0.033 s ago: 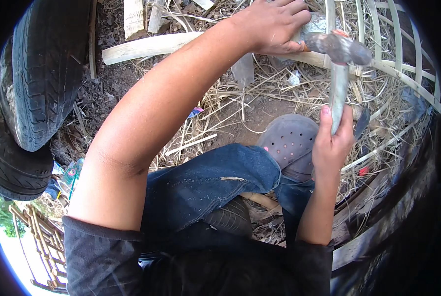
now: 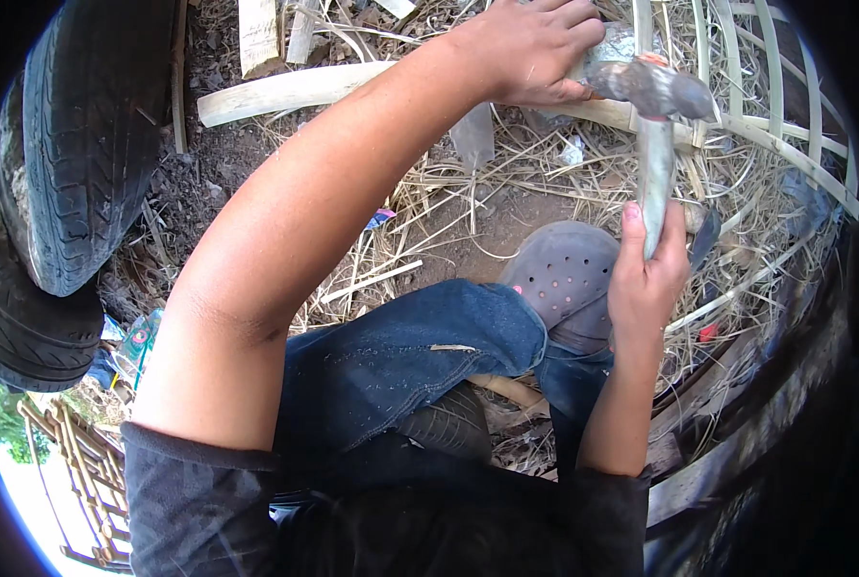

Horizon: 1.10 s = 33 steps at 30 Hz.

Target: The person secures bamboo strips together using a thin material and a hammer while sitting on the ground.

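Observation:
My right hand (image 2: pixel 648 274) is closed round the pale handle of a hammer (image 2: pixel 656 178). The worn metal hammer head lies crosswise over pale bamboo strips, one end close to my left thumb. My left hand (image 2: pixel 535 53) reaches in at the top, its fingers bent and the thumb pointing toward the hammer head. What sits between those fingers and thumb is mostly hidden. A bamboo strip (image 2: pixel 607 112) runs crosswise just below that hand, and an upright bamboo strip (image 2: pixel 644 24) rises behind the hammer head.
Dark tyres (image 2: pixel 88 144) stand at the left. A curved wooden slat (image 2: pixel 295 92) and short wood pieces (image 2: pixel 259 38) lie at the upper left. Straw shavings (image 2: pixel 448 188) cover the soil. My grey clog (image 2: pixel 564 274) is below the hammer, and curved bamboo strips (image 2: pixel 771 67) stand upper right.
The hammer and its head have shifted very slightly to the left. My left hand stays almost where it was.

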Motion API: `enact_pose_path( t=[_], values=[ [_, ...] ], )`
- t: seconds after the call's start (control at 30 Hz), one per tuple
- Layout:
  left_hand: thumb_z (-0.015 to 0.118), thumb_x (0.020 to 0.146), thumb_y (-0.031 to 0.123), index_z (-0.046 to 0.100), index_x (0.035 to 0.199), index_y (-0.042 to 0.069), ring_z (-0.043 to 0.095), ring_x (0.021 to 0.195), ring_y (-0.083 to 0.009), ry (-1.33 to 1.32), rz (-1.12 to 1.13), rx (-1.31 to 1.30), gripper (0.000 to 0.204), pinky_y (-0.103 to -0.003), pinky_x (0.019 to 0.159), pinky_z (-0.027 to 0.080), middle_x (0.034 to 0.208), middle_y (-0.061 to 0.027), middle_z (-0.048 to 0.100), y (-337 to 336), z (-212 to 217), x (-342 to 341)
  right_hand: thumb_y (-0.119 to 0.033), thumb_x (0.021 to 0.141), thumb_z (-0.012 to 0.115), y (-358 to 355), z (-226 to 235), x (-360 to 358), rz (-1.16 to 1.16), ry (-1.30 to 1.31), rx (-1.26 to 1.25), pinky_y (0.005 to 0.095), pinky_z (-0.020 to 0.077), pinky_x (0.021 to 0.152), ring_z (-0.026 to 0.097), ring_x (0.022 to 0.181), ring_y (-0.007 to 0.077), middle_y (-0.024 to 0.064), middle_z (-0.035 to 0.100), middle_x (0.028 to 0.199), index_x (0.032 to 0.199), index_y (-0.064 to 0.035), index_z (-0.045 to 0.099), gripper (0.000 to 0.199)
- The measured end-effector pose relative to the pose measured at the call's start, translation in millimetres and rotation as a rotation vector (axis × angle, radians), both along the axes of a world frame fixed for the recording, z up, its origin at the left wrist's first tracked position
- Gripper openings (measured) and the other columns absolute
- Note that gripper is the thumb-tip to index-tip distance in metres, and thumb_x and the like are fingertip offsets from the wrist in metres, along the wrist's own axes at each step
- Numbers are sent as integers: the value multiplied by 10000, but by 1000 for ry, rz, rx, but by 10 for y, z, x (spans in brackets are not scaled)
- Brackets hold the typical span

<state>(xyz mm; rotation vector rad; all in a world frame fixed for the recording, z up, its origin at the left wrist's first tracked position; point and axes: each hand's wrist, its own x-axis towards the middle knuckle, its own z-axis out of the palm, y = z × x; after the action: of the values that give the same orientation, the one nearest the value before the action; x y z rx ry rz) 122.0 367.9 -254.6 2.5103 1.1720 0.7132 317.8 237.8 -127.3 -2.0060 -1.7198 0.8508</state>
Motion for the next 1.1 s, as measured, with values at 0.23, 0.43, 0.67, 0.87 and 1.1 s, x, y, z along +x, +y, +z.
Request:
enact_pose_path(
  t=[0.23, 0.43, 0.67, 0.87, 1.1],
  values=[
    [631, 809, 430, 464, 1210, -16, 261, 1441, -373, 80, -1, -35, 623, -698, 1151, 47, 1305, -201, 456, 14, 112, 2, -198, 967, 609, 0, 11, -15, -15, -9, -39, 339, 475, 640, 597, 669, 188, 108, 628, 763, 994, 1, 584, 202],
    [617, 826, 488, 449, 1267, -10, 262, 1442, -370, 10, 7, -15, 685, -714, 1137, 75, 1320, -204, 450, 15, 63, 4, -200, 970, 607, -12, -15, -18, -23, 20, -34, 334, 469, 624, 586, 641, 196, 111, 625, 753, 996, -5, 580, 199],
    [589, 881, 485, 444, 1256, -17, 266, 1432, -378, 22, -10, -62, 643, -713, 1138, 65, 1306, -209, 446, 24, 117, 8, -192, 974, 598, -15, -48, -58, -25, 12, 22, 315, 463, 628, 570, 656, 159, 103, 608, 742, 999, 3, 572, 199],
    [582, 890, 478, 454, 1228, -39, 280, 1419, -390, -30, -16, -37, 631, -709, 1140, 52, 1294, -213, 450, 15, 88, 31, -182, 975, 590, -85, -63, 24, -68, 92, 49, 311, 462, 633, 565, 663, 149, 102, 597, 736, 1009, 9, 563, 195],
    [589, 890, 441, 436, 1270, -54, 276, 1426, -388, 38, -24, -15, 643, -696, 1149, 31, 1318, -214, 442, 31, 66, 14, -181, 978, 589, -79, -4, 14, -49, 18, -11, 293, 436, 608, 552, 673, 127, 89, 577, 726, 976, 4, 540, 192]
  ],
)
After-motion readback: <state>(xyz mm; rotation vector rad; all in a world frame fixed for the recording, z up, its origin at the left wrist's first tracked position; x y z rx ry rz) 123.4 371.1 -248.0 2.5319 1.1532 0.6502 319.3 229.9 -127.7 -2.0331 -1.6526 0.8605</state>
